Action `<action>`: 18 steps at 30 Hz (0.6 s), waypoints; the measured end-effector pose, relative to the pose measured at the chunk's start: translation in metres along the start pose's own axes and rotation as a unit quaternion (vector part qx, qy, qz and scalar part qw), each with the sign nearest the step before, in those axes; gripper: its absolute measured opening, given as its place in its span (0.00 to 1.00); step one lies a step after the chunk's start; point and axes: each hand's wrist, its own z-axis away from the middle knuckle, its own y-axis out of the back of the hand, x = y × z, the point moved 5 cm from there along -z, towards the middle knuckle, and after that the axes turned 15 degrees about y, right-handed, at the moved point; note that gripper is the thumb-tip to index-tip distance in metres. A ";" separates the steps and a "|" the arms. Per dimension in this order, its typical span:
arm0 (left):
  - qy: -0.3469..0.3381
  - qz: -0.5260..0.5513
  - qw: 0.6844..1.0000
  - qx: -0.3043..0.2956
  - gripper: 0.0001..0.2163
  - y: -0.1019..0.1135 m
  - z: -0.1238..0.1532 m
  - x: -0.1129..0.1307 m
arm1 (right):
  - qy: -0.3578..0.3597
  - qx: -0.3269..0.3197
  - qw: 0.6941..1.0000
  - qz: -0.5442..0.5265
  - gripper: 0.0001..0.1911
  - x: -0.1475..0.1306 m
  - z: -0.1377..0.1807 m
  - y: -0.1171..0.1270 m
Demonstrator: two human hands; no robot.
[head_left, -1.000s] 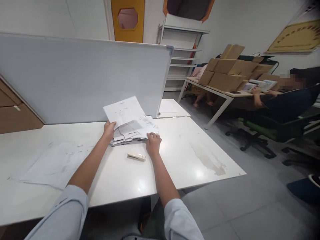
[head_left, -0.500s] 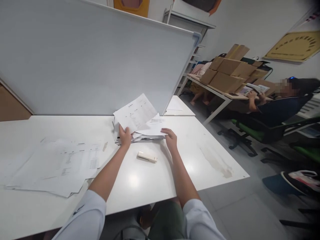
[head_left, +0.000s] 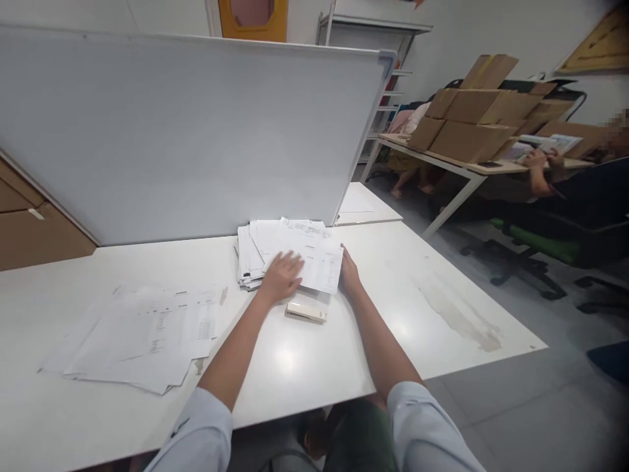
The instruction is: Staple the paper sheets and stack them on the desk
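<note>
A stack of printed papers (head_left: pixel 250 265) lies on the white table against the foot of the whiteboard. On top, turned askew, is a printed sheet (head_left: pixel 322 262) whose lower right corner overhangs the stack. My left hand (head_left: pixel 284 276) rests palm down on this sheet's left part, its fingers spread and slightly blurred. At the sheet's right edge, my right hand (head_left: pixel 350 270) grips it, with some fingers hidden behind the paper. Just in front of the stack lies a cream stapler (head_left: pixel 306 312), touched by neither hand. Farther left, loose printed sheets (head_left: pixel 142 341) overlap in a spread pile.
The whiteboard (head_left: pixel 211 137) stands upright along the table's (head_left: pixel 417 282) back. A cardboard box (head_left: pixel 39 223) is at the left. Beyond, cardboard boxes (head_left: pixel 472 134) are stacked on another table, where a seated person (head_left: pixel 584 190) holds papers. A green chair (head_left: pixel 535 242) stands there.
The lifted sheet has come down onto the stack. My left hand has gone from pinching its edge to lying flat on top. The view has turned slightly left.
</note>
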 end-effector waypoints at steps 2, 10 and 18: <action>-0.051 -0.029 0.996 -0.063 0.27 -0.009 0.003 0.008 | 0.006 -0.015 1.000 -0.021 0.32 0.001 -0.004 -0.004; 0.050 -0.081 0.993 -0.071 0.27 -0.015 -0.018 0.003 | 0.027 0.000 0.999 -0.026 0.37 0.025 -0.018 -0.008; 0.156 -0.072 0.984 -0.044 0.23 -0.007 -0.096 -0.002 | 0.093 -0.079 0.992 -0.019 0.38 0.012 -0.033 -0.014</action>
